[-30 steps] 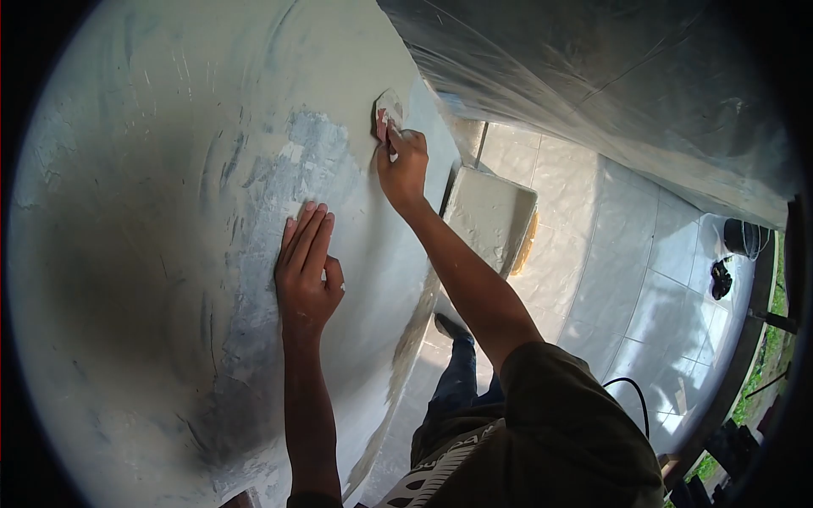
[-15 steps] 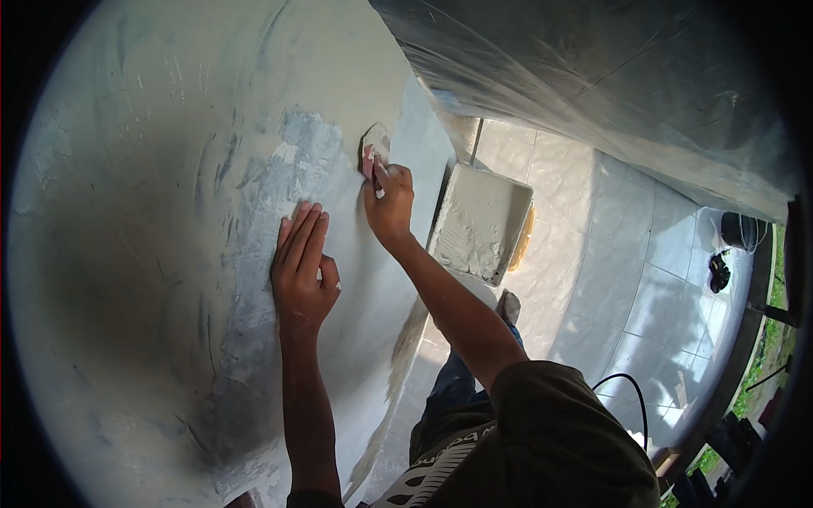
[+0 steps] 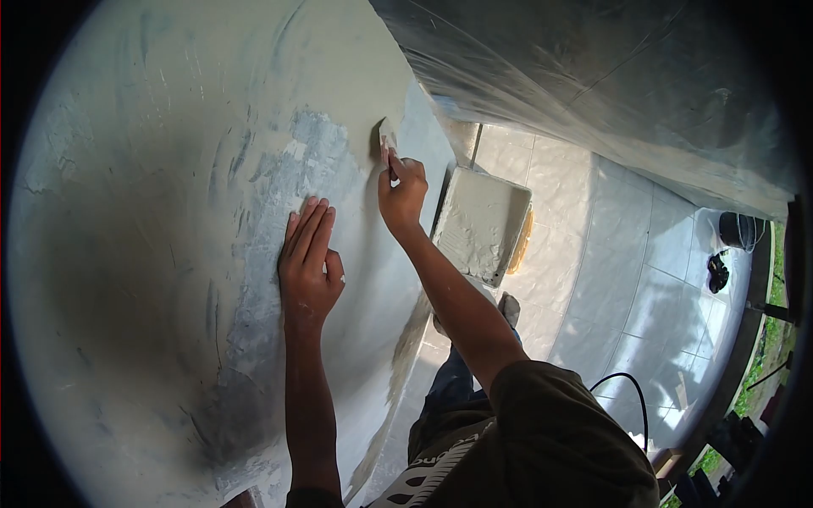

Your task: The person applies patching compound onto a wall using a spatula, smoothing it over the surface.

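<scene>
My right hand (image 3: 403, 196) is closed around the handle of a putty knife (image 3: 388, 140), whose pale, smeared blade is at the wall's surface near its right edge. Whether the blade touches cannot be made out. My left hand (image 3: 310, 258) lies flat against the wall (image 3: 169, 212), fingers stretched out and empty, with some pale paste on the thumb. Around both hands the wall is coated with greyish-white putty, and a bluish-grey patch (image 3: 292, 161) shows above the left hand.
A rectangular tray (image 3: 526, 207) of wet putty stands on the tiled floor (image 3: 567, 254), right of the wall. Clear plastic sheeting (image 3: 593, 76) hangs at the upper right. A black bucket (image 3: 738, 230) and a dark crumpled item (image 3: 718, 273) sit at the far right.
My right hand has moved slightly right with the putty knife, and the blade has turned more edge-on. My left hand stays flat on the wall.
</scene>
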Available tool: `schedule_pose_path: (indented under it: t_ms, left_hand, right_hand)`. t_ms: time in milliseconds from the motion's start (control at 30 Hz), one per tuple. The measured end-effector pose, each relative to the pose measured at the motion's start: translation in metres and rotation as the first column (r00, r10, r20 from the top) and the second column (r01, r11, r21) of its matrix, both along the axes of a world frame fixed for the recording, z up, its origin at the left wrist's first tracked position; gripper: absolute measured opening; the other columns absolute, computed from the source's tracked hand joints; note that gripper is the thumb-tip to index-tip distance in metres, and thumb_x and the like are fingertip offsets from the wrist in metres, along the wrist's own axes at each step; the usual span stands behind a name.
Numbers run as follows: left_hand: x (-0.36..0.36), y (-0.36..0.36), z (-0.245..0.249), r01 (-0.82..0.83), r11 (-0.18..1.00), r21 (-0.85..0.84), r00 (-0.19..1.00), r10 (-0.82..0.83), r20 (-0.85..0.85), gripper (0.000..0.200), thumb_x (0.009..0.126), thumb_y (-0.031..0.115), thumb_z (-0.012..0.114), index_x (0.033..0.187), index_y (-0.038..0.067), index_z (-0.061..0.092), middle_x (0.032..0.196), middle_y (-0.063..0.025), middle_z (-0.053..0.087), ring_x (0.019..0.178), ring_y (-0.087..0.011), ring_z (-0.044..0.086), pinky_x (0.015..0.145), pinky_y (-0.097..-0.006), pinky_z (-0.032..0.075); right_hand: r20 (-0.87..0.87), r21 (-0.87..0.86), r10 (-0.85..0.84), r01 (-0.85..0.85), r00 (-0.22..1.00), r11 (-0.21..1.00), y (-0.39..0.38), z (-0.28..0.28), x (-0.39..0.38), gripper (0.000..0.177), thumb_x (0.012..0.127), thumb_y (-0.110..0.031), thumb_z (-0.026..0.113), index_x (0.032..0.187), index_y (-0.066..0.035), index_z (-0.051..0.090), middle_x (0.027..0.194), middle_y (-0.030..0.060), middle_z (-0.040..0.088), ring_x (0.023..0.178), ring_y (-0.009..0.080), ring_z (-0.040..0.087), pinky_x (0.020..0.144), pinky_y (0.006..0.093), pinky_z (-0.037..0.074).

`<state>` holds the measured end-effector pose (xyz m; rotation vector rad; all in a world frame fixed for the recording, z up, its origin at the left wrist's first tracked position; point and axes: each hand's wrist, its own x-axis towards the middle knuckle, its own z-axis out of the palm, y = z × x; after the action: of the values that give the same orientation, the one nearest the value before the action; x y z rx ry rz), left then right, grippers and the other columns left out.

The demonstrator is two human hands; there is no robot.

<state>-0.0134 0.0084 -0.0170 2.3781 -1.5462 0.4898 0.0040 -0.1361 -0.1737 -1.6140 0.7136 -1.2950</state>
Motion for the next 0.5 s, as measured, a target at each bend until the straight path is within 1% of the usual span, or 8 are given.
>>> schedule_pose_path:
  t_ms: [67,133,167,233,300,333,367,500]
  left_hand:
    - [0.000,-0.001,0.001,0.005,1.000,-0.015,1.000,-0.005,-0.012,0.051,0.078,-0.012,0.043,0.125,-0.007,0.061,0.132,-0.0196,0.062,0.130,-0.0353,0.054,0.112,-0.0532,0.037]
    - [0.000,-0.002,0.003,0.004,0.999,-0.036,1.000,-0.005,-0.027,0.049,0.078,-0.012,0.045,0.124,-0.006,0.061,0.131,-0.0197,0.062,0.130,-0.0352,0.054,0.112,-0.0529,0.038]
    - [0.000,-0.001,0.004,-0.001,0.999,-0.052,0.999,-0.001,-0.045,0.048,0.078,-0.012,0.047,0.124,-0.006,0.062,0.130,-0.0198,0.063,0.129,-0.0351,0.055,0.111,-0.0525,0.039]
    - [0.002,-0.001,0.005,0.002,0.998,-0.057,0.999,-0.004,-0.041,0.048,0.078,-0.012,0.048,0.124,-0.006,0.062,0.130,-0.0197,0.063,0.129,-0.0347,0.055,0.111,-0.0520,0.039]
    - [0.000,0.002,0.004,0.004,0.999,-0.050,0.999,-0.006,-0.043,0.048,0.078,-0.012,0.048,0.123,-0.006,0.062,0.130,-0.0196,0.063,0.129,-0.0343,0.055,0.111,-0.0516,0.039]
    - [0.000,0.002,0.004,0.004,0.999,-0.051,0.999,-0.006,-0.045,0.048,0.078,-0.012,0.048,0.123,-0.006,0.062,0.130,-0.0194,0.063,0.130,-0.0339,0.055,0.112,-0.0510,0.039]
    - [0.001,0.001,0.003,0.007,0.999,-0.052,0.999,-0.009,-0.044,0.047,0.078,-0.012,0.048,0.123,-0.006,0.062,0.129,-0.0192,0.063,0.130,-0.0334,0.055,0.112,-0.0504,0.039]
    - [0.000,-0.001,0.004,0.005,0.999,-0.054,0.999,-0.007,-0.040,0.047,0.078,-0.012,0.048,0.123,-0.006,0.062,0.129,-0.0190,0.063,0.129,-0.0332,0.055,0.112,-0.0495,0.039]
  right_hand:
    - [0.023,-0.097,0.040,-0.037,0.999,0.995,0.019,0.004,0.002,0.033,0.077,0.004,0.066,0.109,0.006,0.069,0.080,0.0130,0.062,0.086,0.0303,0.058,0.071,0.0370,0.050]
    - [0.080,-0.041,0.118,-0.115,0.990,0.993,0.050,0.014,-0.026,0.035,0.074,0.007,0.068,0.109,0.006,0.069,0.083,0.0125,0.064,0.094,0.0289,0.061,0.069,0.0344,0.053]
    - [0.098,0.003,0.167,-0.168,0.981,0.986,0.063,0.019,-0.044,0.035,0.074,0.007,0.067,0.109,0.004,0.071,0.083,0.0124,0.065,0.092,0.0273,0.063,0.068,0.0320,0.053]
    - [0.147,0.060,0.202,-0.213,0.968,0.975,0.070,0.022,-0.065,0.036,0.074,0.007,0.067,0.109,0.005,0.070,0.086,0.0127,0.065,0.091,0.0305,0.061,0.075,0.0358,0.054]
    - [0.102,0.144,0.087,-0.102,0.991,0.984,0.044,0.032,-0.053,0.034,0.074,0.006,0.065,0.108,0.004,0.070,0.076,0.0097,0.060,0.085,0.0292,0.060,0.074,0.0363,0.052]
    - [0.065,0.033,-0.015,0.013,0.998,0.999,0.025,0.028,-0.036,0.034,0.077,0.005,0.065,0.111,0.003,0.071,0.076,0.0099,0.062,0.075,0.0211,0.059,0.068,0.0326,0.050]
    - [0.088,0.097,-0.048,0.040,0.995,0.994,0.012,0.027,-0.020,0.032,0.078,0.005,0.064,0.109,0.003,0.071,0.074,0.0108,0.061,0.075,0.0236,0.058,0.069,0.0353,0.049]
    - [-0.036,0.073,-0.016,0.018,0.999,0.997,0.013,0.022,0.010,0.028,0.077,0.003,0.065,0.105,0.005,0.070,0.075,0.0131,0.060,0.080,0.0311,0.056,0.074,0.0408,0.047]
